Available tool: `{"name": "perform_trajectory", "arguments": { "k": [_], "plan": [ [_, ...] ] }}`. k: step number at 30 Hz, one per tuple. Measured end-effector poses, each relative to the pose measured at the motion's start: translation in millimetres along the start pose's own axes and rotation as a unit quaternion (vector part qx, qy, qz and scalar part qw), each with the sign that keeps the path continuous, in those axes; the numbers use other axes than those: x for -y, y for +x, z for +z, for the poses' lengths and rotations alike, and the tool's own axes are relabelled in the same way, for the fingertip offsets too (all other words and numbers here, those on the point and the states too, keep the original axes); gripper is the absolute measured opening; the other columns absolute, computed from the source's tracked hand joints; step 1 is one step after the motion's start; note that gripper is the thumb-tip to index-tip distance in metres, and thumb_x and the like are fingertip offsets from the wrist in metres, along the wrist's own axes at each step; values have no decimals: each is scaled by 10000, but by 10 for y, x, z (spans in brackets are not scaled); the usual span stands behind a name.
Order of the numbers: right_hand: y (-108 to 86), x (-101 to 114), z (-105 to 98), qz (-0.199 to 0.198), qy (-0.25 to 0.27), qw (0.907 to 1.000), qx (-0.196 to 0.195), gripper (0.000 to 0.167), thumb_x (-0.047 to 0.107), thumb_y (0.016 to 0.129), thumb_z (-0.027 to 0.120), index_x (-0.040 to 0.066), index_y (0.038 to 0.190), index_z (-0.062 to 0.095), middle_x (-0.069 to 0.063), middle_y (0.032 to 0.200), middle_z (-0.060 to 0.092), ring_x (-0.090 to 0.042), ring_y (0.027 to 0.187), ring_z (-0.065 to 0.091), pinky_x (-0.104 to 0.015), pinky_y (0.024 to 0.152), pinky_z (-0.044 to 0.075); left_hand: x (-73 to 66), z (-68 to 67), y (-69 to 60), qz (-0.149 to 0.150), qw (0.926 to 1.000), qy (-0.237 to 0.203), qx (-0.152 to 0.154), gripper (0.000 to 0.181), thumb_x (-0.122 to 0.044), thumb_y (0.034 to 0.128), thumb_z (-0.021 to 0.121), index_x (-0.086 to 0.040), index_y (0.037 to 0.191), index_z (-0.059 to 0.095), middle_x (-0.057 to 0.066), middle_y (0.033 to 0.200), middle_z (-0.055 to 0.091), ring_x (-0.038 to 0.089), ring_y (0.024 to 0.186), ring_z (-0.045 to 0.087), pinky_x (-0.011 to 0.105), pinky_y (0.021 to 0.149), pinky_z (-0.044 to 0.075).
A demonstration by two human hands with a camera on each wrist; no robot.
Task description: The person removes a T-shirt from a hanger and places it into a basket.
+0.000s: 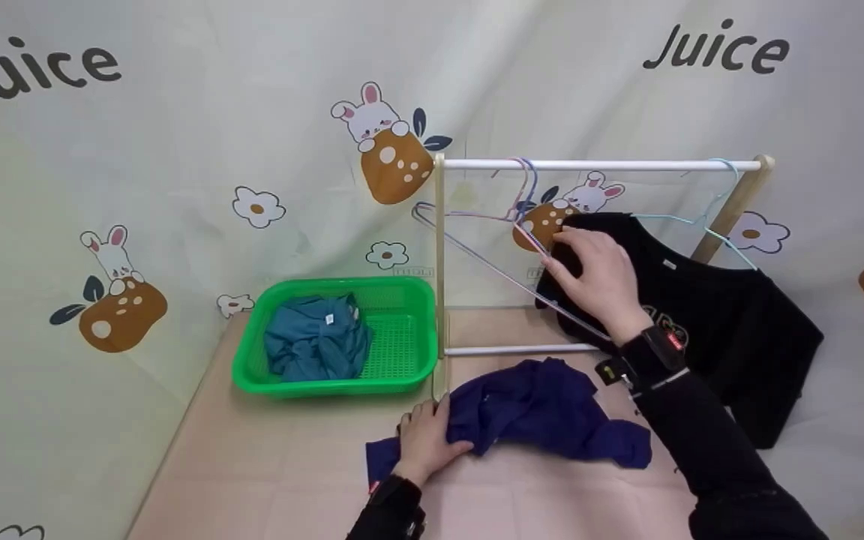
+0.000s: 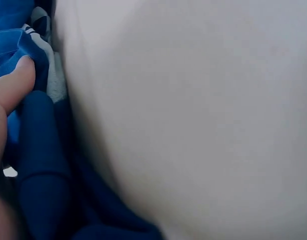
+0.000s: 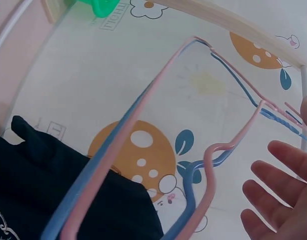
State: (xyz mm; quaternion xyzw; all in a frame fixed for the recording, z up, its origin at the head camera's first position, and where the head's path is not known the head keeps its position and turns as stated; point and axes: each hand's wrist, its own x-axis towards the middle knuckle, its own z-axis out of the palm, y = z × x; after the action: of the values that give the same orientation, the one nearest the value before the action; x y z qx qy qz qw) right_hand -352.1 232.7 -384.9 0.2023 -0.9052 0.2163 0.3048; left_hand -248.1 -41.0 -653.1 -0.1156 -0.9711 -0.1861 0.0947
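- Lying crumpled on the table [image 1: 289,472], partly under the left hand [image 1: 428,442] and stretching away to its right, the dark blue garment [image 1: 537,412] looks to me like the piece being worked on; it is not on a hanger.
- From my remote seat I see the left hand resting on that cloth, thumb pressed against it; I cannot tell whether the hidden fingers pinch it.
- I see the right hand [image 1: 601,281] with fingers spread beside a pink hanger [image 3: 80,215] and a blue hanger [image 3: 62,215], nested together; whether the thumb touches them I cannot tell.
- Both hangers are bare, hooked over the rail [image 1: 627,166] beyond the right hand.
- Mostly to the right of the right hand, a black top [image 1: 747,345] hangs on a light-blue hanger [image 1: 664,218]; I count that one as done.
- Ahead of the left hand and off to its left, a teal garment [image 1: 316,341] sits bunched in the green basket [image 1: 334,388], so I judge two pieces left.
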Motion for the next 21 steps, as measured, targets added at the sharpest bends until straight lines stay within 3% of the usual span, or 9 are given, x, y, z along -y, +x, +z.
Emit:
{"name": "perform_trajectory", "arguments": {
  "k": [6, 9, 13, 17, 21],
  "plan": [
    [-122, -39, -10, -7, -25, 9999, 146, 534, 409, 913, 693, 65, 1316, 621, -136, 1427, 536, -334, 1325, 462, -520, 1100, 295, 29, 80, 5, 92, 9997, 16, -244, 833, -491, 708, 846, -53, 1361, 570, 154, 1135, 582, 330, 1070, 536, 464, 829, 399],
    [-180, -73, -28, -22, -40, 9998, 185, 565, 408, 915, 686, 65, 1354, 592, -157, 1457, 499, -336, 1359, 425, -514, 1131, 249, 33, 95, 7, 197, 9989, -43, -422, 671, -411, 724, 853, -96, 1273, 633, 112, 1063, 601, 300, 1004, 553, 429, 779, 403],
    [-267, -135, -57, 100, -34, 9996, 258, 608, 416, 918, 676, 71, 1403, 547, -171, 1502, 439, -343, 1396, 372, -536, 1145, 211, 20, 83, 5, 124, 9972, -218, -700, 389, -304, 722, 863, -180, 1052, 700, 34, 944, 604, 248, 903, 567, 398, 728, 402],
    [-368, -206, -83, 285, -22, 9990, 352, 646, 423, 922, 666, 74, 1440, 504, -176, 1540, 379, -351, 1422, 321, -566, 1139, 201, 0, 40, 14, -109, 9935, -635, -933, 261, -261, 738, 850, -210, 949, 706, -3, 880, 568, 225, 854, 553, 392, 709, 394],
    [-461, -270, -122, 400, 41, 9986, 336, 645, 404, 922, 670, 63, 1441, 496, -193, 1542, 366, -370, 1424, 307, -586, 1126, 208, -27, -27, 65, -351, 9832, -1380, -1142, 230, -247, 777, 819, -185, 970, 709, 23, 911, 587, 252, 873, 567, 421, 719, 425]
  ]
}}
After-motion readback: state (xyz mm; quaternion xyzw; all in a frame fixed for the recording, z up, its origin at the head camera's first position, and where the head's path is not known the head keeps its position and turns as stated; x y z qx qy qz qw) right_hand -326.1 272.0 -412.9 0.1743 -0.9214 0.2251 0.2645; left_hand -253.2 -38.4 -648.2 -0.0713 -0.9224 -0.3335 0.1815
